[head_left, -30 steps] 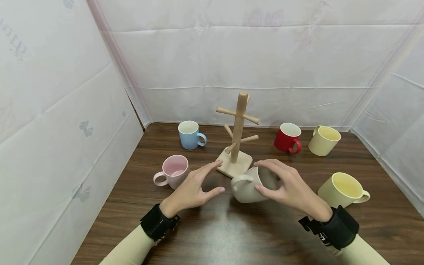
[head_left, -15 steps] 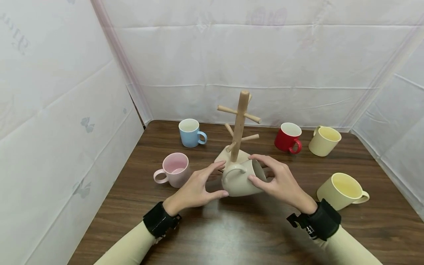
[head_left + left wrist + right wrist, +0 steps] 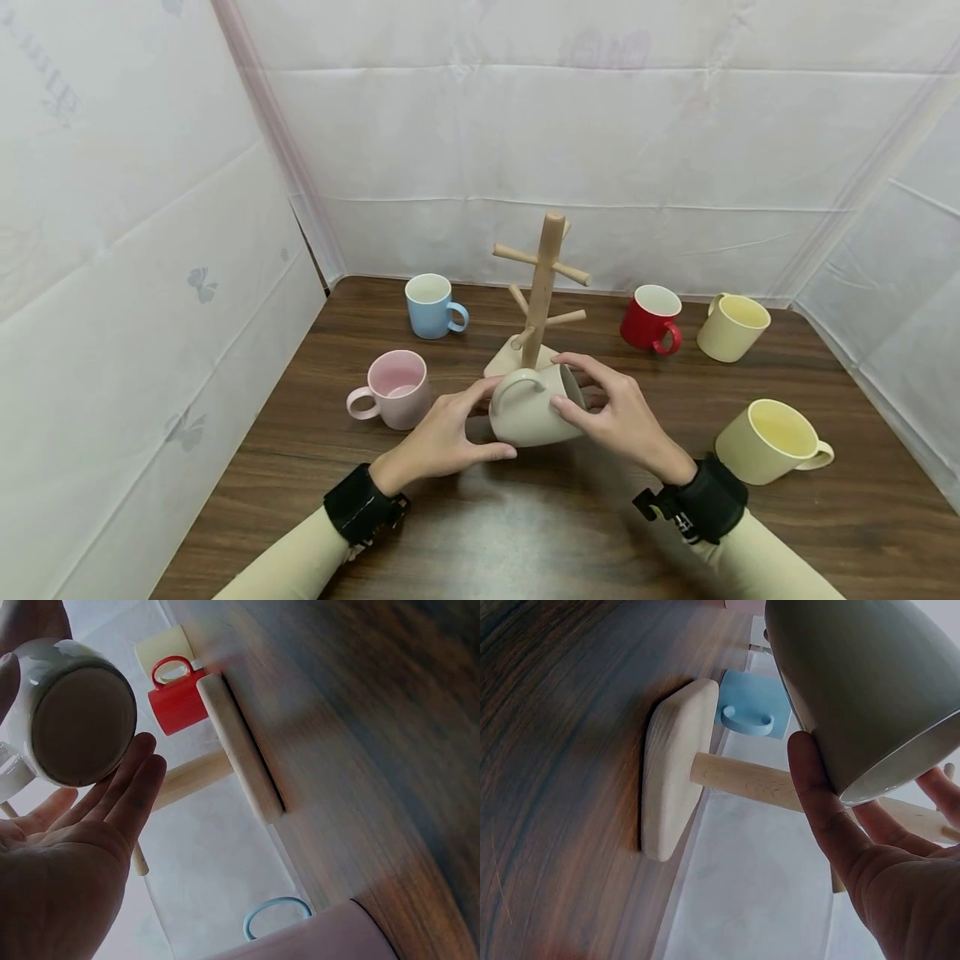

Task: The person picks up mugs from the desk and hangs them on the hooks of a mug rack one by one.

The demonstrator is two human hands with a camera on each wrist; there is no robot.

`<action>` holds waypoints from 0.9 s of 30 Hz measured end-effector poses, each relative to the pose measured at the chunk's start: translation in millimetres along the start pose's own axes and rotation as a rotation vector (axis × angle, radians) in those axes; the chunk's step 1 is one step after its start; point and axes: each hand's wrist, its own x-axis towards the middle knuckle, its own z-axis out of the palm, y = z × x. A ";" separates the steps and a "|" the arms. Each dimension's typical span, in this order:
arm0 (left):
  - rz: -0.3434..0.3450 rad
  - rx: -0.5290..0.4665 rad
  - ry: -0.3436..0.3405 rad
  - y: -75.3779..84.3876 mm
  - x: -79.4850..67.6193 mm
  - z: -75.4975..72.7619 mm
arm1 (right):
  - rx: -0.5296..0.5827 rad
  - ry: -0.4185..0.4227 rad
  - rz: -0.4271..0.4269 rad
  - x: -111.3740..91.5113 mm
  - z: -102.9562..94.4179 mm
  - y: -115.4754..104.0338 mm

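My right hand (image 3: 622,412) grips an off-white mug (image 3: 531,419) near its rim, thumb on the near side. The mug lies tipped on its side in the air, mouth to the right and handle upward. Around its base end my left hand (image 3: 442,429) is spread, thumb below and fingers behind. In the left wrist view those fingers (image 3: 135,776) reach out straight along the edge of the round base (image 3: 86,724). Just behind the mug stands a wooden mug tree (image 3: 542,292) with bare pegs, its square base (image 3: 679,769) partly hidden in the head view.
A pink mug (image 3: 401,400) stands beside my left hand, with a light blue mug (image 3: 430,312) behind it. At the back right are a red mug (image 3: 641,325) and a yellow mug (image 3: 727,333). Another yellow mug (image 3: 757,450) is near my right wrist.
My right hand has brought the off-white mug leftward, between the thumb and fingers of my left hand. The left hand has barely moved.
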 end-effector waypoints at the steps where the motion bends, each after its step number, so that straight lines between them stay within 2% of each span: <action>1: -0.002 0.004 0.001 -0.3 0.0 0.0 | -0.001 0.000 0.004 0.3 0.4 0.2; 7: -0.027 0.018 0.016 -2.7 -0.8 0.1 | 0.002 0.003 0.025 1.5 3.0 4.0; 14: -0.061 -0.014 0.028 -4.6 -1.5 1.0 | 0.006 -0.001 0.062 2.5 5.4 9.1; 20: -0.077 0.017 0.028 -4.9 -1.5 -0.5 | -0.007 0.004 0.062 4.1 6.6 10.7; 24: -0.070 0.019 0.027 -7.6 -1.8 0.0 | -0.015 0.002 0.080 3.3 11.4 31.9; 27: -0.057 0.019 0.032 -9.7 -2.1 0.7 | -0.009 0.002 0.091 3.6 13.4 37.4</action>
